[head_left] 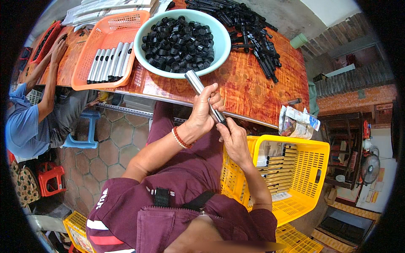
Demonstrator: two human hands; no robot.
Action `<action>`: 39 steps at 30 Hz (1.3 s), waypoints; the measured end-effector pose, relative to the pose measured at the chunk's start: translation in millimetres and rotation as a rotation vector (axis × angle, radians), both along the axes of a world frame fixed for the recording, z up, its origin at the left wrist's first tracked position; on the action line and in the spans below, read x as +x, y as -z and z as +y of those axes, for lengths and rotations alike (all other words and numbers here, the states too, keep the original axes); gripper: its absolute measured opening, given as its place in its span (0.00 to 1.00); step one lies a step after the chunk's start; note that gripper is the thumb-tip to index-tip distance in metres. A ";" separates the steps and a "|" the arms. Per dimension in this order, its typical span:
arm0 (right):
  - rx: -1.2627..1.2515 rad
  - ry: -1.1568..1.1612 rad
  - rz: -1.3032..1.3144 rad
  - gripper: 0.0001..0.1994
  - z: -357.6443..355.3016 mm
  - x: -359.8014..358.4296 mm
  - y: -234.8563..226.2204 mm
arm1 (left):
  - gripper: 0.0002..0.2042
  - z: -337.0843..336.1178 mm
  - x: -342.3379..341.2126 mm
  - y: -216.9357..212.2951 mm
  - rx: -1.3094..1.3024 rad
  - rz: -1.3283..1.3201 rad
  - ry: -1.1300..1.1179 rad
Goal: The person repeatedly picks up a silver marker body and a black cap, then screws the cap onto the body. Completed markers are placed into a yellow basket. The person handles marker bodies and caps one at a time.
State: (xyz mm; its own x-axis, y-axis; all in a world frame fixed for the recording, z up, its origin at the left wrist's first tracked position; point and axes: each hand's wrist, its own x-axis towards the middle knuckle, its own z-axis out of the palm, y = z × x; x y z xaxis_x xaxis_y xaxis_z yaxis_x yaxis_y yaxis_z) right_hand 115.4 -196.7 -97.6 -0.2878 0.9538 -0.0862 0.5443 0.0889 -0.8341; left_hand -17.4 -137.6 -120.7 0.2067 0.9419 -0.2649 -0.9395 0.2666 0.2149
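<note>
Black caps [177, 44] occupy the far turquoise basin [222, 44]; silvery tubes [115, 61], the left orange basket [114, 36]; left hand [202, 114] and right hand [236, 143] clasp a shiny, black-ended metal tube [194, 81].

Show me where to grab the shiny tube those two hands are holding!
Best by the free end of the silver tube, coming from the table side: that end sticks out past the left hand, while the right hand is at the black end. It looks slim and round, so curling one hand around should work.

A glossy reddish table [253, 95] stands over a hexagonal-tiled floor [108, 154], a grey wall [282, 14] behind it.
</note>
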 end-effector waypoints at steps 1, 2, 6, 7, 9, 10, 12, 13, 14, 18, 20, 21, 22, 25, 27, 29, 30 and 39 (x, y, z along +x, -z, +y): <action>0.058 -0.004 -0.022 0.14 -0.3 1.8 8.1 | 0.16 -0.6 -0.7 -0.2 0.017 -0.004 -0.005; 0.116 -0.007 -0.044 0.14 -0.8 2.8 12.3 | 0.15 -1.3 -0.5 -0.5 0.007 -0.002 -0.011; 0.280 -0.005 -0.088 0.14 -3.5 -1.4 -1.0 | 0.14 -1.3 2.2 1.5 -0.014 -0.004 -0.011; 0.278 0.001 -0.101 0.15 -4.4 -1.6 -2.0 | 0.13 -1.0 3.0 1.7 -0.013 -0.009 -0.005; 0.290 0.016 -0.140 0.16 -5.5 -2.6 -2.6 | 0.15 -0.8 4.3 -3.2 -0.063 0.003 0.005; 0.304 0.024 -0.166 0.16 -5.8 -3.6 -2.5 | 0.16 -0.9 4.6 -5.2 -0.088 0.010 0.008; 0.329 0.028 -0.210 0.15 -6.4 -4.2 -2.0 | 0.16 -0.9 4.8 -4.7 -0.114 -0.022 0.021; 0.339 0.023 -0.228 0.15 -6.7 -4.2 -1.7 | 0.16 -1.0 4.8 -4.5 -0.127 -0.038 0.027; 0.350 0.018 -0.245 0.15 -7.0 -4.4 -1.3 | 0.16 -1.3 4.8 -3.8 -0.103 -0.034 0.033; 0.335 0.012 -0.265 0.15 -10.0 -5.9 0.5 | 0.16 -4.8 7.0 -0.5 -0.044 -0.023 0.057; 0.327 0.011 -0.264 0.15 -10.9 -6.5 1.2 | 0.16 -6.3 7.4 0.9 -0.026 -0.015 0.057; 0.321 0.009 -0.263 0.14 -11.1 -6.4 1.9 | 0.16 -6.6 7.5 1.9 -0.015 -0.009 0.053; 0.316 0.007 -0.262 0.14 -11.1 -6.2 3.1 | 0.16 -6.8 7.6 2.6 -0.004 -0.004 0.049; 0.309 0.011 -0.246 0.14 -10.7 -7.4 3.7 | 0.16 -7.0 7.8 2.6 -0.011 0.016 0.042; 0.312 0.018 -0.206 0.14 -11.0 -7.8 4.7 | 0.16 -8.1 7.4 0.3 -0.005 0.026 0.043; 0.320 0.025 -0.138 0.13 -12.0 -7.2 8.6 | 0.15 -9.5 7.0 1.3 0.016 0.030 0.040; 0.314 0.020 -0.125 0.13 -11.7 -7.0 10.0 | 0.15 -9.9 7.3 3.1 0.036 0.028 0.038; 0.164 -0.059 -0.366 0.17 18.7 8.9 1.9 | 0.14 14.6 7.3 7.9 0.282 0.605 -0.140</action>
